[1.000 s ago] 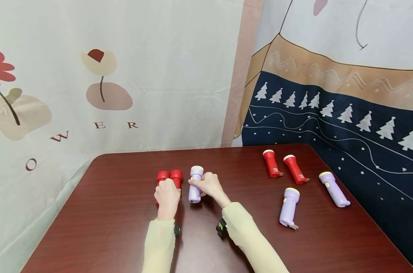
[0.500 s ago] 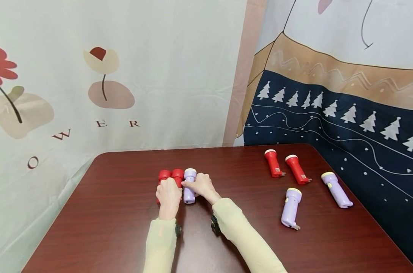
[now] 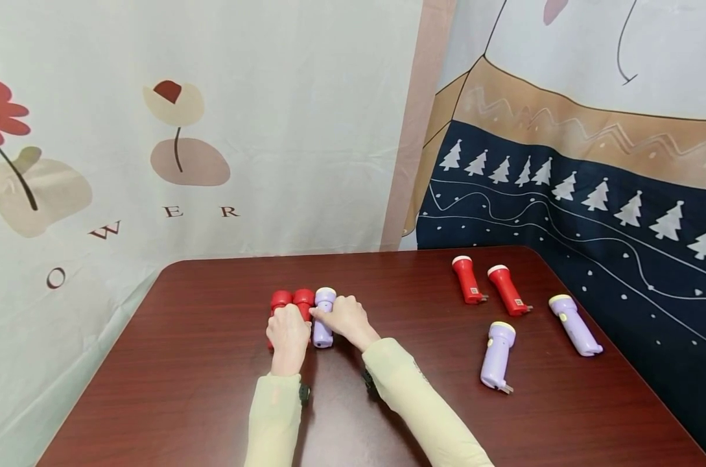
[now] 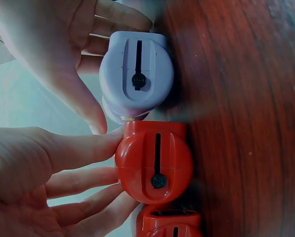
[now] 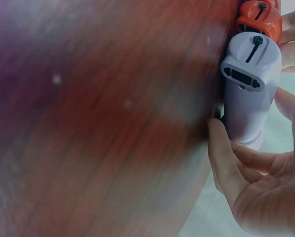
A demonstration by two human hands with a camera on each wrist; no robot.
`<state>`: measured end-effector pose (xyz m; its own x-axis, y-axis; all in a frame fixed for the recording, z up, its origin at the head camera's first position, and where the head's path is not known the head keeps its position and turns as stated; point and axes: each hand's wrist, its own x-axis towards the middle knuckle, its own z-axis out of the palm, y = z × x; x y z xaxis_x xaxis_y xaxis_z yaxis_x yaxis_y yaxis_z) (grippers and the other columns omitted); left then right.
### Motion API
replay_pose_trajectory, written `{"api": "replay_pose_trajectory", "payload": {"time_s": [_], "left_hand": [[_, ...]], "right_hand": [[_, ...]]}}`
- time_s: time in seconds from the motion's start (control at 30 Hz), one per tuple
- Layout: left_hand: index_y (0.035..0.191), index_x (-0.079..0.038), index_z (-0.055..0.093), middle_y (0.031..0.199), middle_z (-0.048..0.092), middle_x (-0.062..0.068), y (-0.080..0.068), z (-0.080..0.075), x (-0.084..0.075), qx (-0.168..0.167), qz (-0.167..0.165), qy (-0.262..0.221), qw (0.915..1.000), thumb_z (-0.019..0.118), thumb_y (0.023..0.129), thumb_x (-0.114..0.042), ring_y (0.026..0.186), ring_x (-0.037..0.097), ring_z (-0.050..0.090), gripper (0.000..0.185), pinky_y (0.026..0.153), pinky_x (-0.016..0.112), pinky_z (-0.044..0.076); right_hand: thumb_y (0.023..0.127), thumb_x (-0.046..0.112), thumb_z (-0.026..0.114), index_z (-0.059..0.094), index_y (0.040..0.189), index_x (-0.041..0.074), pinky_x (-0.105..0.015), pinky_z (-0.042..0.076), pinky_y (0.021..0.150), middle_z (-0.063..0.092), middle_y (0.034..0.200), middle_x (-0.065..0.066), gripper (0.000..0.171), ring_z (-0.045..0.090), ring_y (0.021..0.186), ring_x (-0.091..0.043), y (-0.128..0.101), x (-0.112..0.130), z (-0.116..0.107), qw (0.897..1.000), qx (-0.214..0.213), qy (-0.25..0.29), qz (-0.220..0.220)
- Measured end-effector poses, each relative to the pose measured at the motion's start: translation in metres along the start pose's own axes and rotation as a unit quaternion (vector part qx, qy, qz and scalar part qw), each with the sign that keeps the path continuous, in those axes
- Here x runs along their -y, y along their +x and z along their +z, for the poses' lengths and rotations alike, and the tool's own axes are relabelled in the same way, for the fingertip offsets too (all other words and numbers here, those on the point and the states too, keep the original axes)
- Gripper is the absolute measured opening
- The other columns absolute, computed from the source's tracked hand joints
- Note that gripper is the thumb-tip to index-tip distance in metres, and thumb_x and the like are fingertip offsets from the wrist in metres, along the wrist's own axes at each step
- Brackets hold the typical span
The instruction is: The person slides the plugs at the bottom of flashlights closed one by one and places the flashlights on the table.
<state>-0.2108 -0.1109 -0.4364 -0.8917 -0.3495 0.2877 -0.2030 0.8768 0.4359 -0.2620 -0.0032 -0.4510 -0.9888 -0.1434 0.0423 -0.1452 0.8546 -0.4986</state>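
My right hand (image 3: 345,318) grips a purple torch (image 3: 323,319) beside two reds (image 3: 292,301) under my left hand (image 3: 286,336); four torches (image 3: 496,364) remain lower right.

Both forearms, in pale yellow sleeves, reach forward side by side with a dark band at each wrist. The left hand (image 3: 286,335) lies palm down, fingers curled over what it holds. The right hand (image 3: 343,319) angles in toward it, thumb and fingers pinching, knuckles nearly touching the left hand's.
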Motion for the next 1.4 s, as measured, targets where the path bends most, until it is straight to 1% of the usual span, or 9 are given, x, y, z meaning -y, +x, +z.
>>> {"api": "replay_pose_trajectory", "payload": {"time_s": [0.17,0.33,0.4,0.53,0.63,0.93,1.07,1.17,1.4], "left_hand": [[0.075,0.007,0.065,0.077,0.064,0.029,0.001,0.001,0.0,0.007,0.001,-0.001,1.0,0.075,0.071,-0.01,0.068,0.047,0.063,0.021,0.055,0.051,0.052],[0.075,0.007,0.065,0.076,0.064,0.03,0.002,0.002,0.001,0.01,0.004,0.001,0.9999,0.075,0.072,-0.011,0.067,0.047,0.063,0.021,0.055,0.051,0.052],[0.075,0.007,0.065,0.076,0.064,0.03,0.003,0.002,0.001,0.009,0.005,0.003,0.9999,0.075,0.072,-0.011,0.067,0.047,0.063,0.021,0.056,0.051,0.052],[0.076,0.008,0.065,0.076,0.063,0.03,0.004,0.002,0.002,0.008,0.003,0.002,1.0,0.075,0.072,-0.011,0.068,0.047,0.063,0.022,0.056,0.051,0.052],[0.075,0.008,0.064,0.076,0.063,0.03,0.005,0.002,0.002,0.009,0.003,0.001,1.0,0.074,0.073,-0.011,0.067,0.047,0.063,0.021,0.056,0.051,0.052],[0.077,0.009,0.065,0.076,0.063,0.029,0.005,0.001,0.002,0.02,-0.003,-0.002,0.9998,0.073,0.074,-0.011,0.068,0.047,0.063,0.022,0.057,0.051,0.052],[0.077,0.009,0.065,0.075,0.063,0.029,0.004,0.0,0.002,0.02,-0.003,-0.004,0.9998,0.073,0.074,-0.011,0.067,0.046,0.063,0.022,0.057,0.051,0.052],[0.078,0.009,0.065,0.076,0.063,0.029,0.004,0.0,0.002,0.023,-0.002,-0.004,0.9997,0.073,0.074,-0.012,0.068,0.046,0.063,0.022,0.057,0.051,0.053],[0.077,0.008,0.065,0.076,0.063,0.029,0.004,-0.001,0.002,0.02,-0.005,-0.007,0.9998,0.073,0.074,-0.011,0.068,0.046,0.063,0.021,0.057,0.051,0.053]], "right_hand": [[0.081,0.056,0.063,0.062,0.068,0.007,-0.035,0.046,0.05,0.064,0.07,-0.012,0.051,0.061,0.06,-0.026,-0.002,-0.004,-0.005,1.0,0.007,-0.006,0.002],[0.084,0.051,0.062,0.062,0.064,0.008,-0.035,0.044,0.05,0.065,0.07,-0.012,0.048,0.061,0.062,-0.026,-0.009,-0.011,-0.019,1.0,0.005,-0.014,-0.005],[0.085,0.048,0.062,0.066,0.07,0.007,-0.036,0.047,0.052,0.067,0.075,-0.012,0.043,0.064,0.066,-0.028,-0.013,-0.014,-0.027,1.0,-0.003,-0.012,-0.009],[0.087,0.042,0.063,0.07,0.092,0.008,-0.04,0.052,0.062,0.071,0.091,-0.011,0.036,0.068,0.079,-0.03,-0.02,-0.025,-0.045,1.0,-0.021,-0.007,-0.002],[0.088,0.041,0.062,0.068,0.101,0.006,-0.04,0.053,0.066,0.072,0.094,-0.011,0.037,0.068,0.081,-0.028,-0.025,-0.037,-0.058,0.999,-0.029,-0.004,0.013],[0.088,0.034,0.063,0.064,0.112,0.004,-0.047,0.054,0.073,0.072,0.096,-0.012,0.038,0.067,0.086,-0.033,-0.04,-0.07,-0.1,0.996,-0.071,-0.01,0.056],[0.087,0.033,0.062,0.063,0.114,0.004,-0.045,0.053,0.07,0.071,0.089,-0.01,0.04,0.066,0.081,-0.03,-0.046,-0.085,-0.119,0.994,-0.083,-0.011,0.074],[0.087,0.034,0.062,0.063,0.114,0.003,-0.045,0.053,0.067,0.071,0.09,-0.011,0.041,0.066,0.079,-0.03,-0.05,-0.097,-0.132,0.992,-0.093,-0.02,0.085],[0.087,0.034,0.06,0.061,0.111,0.001,-0.05,0.051,0.062,0.068,0.096,-0.021,0.041,0.064,0.079,-0.04,-0.061,-0.126,-0.156,0.984,-0.113,-0.042,0.131]]}}
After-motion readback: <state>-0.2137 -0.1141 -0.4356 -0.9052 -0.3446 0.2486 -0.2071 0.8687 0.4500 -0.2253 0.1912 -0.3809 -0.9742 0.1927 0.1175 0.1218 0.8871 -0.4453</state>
